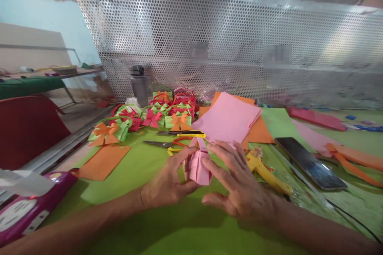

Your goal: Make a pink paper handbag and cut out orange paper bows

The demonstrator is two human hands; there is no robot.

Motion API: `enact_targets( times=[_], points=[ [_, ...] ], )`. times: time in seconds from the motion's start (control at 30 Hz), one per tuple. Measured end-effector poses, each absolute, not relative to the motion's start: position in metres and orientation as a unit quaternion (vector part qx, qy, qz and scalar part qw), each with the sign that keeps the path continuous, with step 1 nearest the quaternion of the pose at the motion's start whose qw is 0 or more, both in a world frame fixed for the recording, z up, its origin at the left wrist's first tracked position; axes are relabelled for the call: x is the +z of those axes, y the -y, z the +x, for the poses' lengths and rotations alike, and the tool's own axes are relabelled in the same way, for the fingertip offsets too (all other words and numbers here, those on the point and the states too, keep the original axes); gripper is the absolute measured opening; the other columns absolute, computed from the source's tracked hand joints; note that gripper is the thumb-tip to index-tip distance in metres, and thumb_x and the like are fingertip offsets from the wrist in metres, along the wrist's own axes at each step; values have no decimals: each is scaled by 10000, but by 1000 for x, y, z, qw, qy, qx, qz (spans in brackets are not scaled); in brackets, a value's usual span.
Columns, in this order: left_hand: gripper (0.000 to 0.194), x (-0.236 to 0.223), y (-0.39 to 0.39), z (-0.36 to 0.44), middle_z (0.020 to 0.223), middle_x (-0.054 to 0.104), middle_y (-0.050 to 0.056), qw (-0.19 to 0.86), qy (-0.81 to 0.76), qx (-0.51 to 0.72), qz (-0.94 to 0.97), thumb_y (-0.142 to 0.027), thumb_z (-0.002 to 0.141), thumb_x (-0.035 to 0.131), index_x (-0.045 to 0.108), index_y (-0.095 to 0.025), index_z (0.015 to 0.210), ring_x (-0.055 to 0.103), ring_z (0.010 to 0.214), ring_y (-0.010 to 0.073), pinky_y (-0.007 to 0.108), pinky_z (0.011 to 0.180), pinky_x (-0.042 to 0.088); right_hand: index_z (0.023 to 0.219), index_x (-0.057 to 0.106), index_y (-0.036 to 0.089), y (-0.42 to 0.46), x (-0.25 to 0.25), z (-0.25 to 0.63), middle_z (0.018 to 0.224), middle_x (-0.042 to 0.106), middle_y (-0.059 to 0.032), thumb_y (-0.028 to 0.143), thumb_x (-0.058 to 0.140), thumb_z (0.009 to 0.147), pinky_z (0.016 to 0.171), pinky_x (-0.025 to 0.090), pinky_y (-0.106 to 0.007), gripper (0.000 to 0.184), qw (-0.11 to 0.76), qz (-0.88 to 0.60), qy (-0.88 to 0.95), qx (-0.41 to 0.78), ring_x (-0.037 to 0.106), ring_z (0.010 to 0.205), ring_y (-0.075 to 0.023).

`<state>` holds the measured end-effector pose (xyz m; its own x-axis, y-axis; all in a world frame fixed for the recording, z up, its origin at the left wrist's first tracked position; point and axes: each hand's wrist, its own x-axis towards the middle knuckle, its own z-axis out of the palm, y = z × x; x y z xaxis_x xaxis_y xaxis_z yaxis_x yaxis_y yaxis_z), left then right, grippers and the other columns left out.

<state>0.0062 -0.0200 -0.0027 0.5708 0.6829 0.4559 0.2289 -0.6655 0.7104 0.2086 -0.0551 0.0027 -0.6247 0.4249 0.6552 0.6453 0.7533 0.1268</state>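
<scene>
A small pink paper basket (200, 169) with a paper strip handle is pinched between the thumb and fingers of my left hand (172, 175), just above the green table. My right hand (239, 179) is spread at its right side, thumb apart, an index fingertip at or against the basket's wall. Behind the basket lie scissors (160, 144) with orange and yellow handles, partly covered by my hand and the basket. Just beyond them is a yellow and black box cutter (191, 133). A yellow glue gun (269, 173) rests right of my right hand.
Several finished paper baskets with bows (179, 121) stand at the back left beside a grey bottle (139, 85). Pink paper sheets (230, 115) lie behind my hands. A phone (309, 163) lies right, a purple power strip (56, 187) left. A perforated metal panel (167, 20) closes the back.
</scene>
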Motion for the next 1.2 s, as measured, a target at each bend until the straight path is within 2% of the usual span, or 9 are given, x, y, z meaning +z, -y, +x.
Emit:
enact_targets(
  times=[0.13,0.23,0.33,0.5,0.6,0.7,0.9,1.07,1.2],
  points=[
    [515,-2,18,6,1146,566,90,240,-287,375,848,-147,710,598,393,-186,1181,564,998,216,330,806,478,1336,288,92,52,0,209,1321,388,-223,578,506,789,1011,209,-572,763,328,-318,879,-136,273,1280,-341],
    [496,-1,15,7,1142,571,99,148,-307,377,861,-166,728,594,392,-185,1181,563,991,215,340,819,470,1363,238,76,51,1,209,1293,444,-208,557,520,793,1041,197,-516,798,351,-334,864,-135,297,1279,-309],
    [518,-1,14,9,1133,576,131,57,-333,348,875,-206,735,603,382,-155,1201,541,1031,249,396,875,439,1377,220,77,53,4,209,1275,492,-193,445,559,816,1043,173,-518,753,344,-350,856,-162,310,1277,-305],
    [592,-2,18,15,994,623,167,-26,-351,269,897,-211,700,618,343,-85,1209,580,917,300,451,769,457,1364,267,70,52,2,205,1305,494,-187,330,513,869,1028,98,-585,610,280,-371,867,-181,309,1280,-316],
    [547,-2,22,20,952,635,160,-74,-350,246,901,-180,690,596,357,-82,1172,586,870,313,453,720,448,1347,311,64,50,-1,202,1324,479,-183,314,518,867,1024,45,-609,579,245,-380,873,-180,273,1298,-327],
    [445,-1,26,24,940,637,158,-115,-350,233,900,-153,723,539,385,-85,1135,589,831,299,432,701,430,1333,349,70,51,-2,201,1256,548,-165,249,526,851,1022,-9,-623,545,219,-389,878,-175,257,1305,-333],
    [249,1,30,25,834,630,113,-137,-364,218,895,-171,747,514,468,-125,988,575,779,274,396,688,389,1292,406,74,51,-4,200,1204,584,-150,134,504,831,1027,-11,-618,475,231,-402,861,-207,290,1299,-309],
    [230,3,31,24,887,625,106,-151,-358,208,897,-166,769,498,485,-130,996,561,807,269,398,722,375,1223,494,99,49,-2,198,1256,537,-166,247,548,839,1024,-1,-604,415,224,-413,852,-232,301,1283,-333],
    [214,1,28,23,937,623,122,-152,-351,201,902,-186,803,482,485,-121,1007,558,837,277,410,734,370,1155,540,103,48,-1,197,1367,409,-201,299,604,801,1003,74,-610,411,218,-429,842,-245,192,1322,-364]
  ],
)
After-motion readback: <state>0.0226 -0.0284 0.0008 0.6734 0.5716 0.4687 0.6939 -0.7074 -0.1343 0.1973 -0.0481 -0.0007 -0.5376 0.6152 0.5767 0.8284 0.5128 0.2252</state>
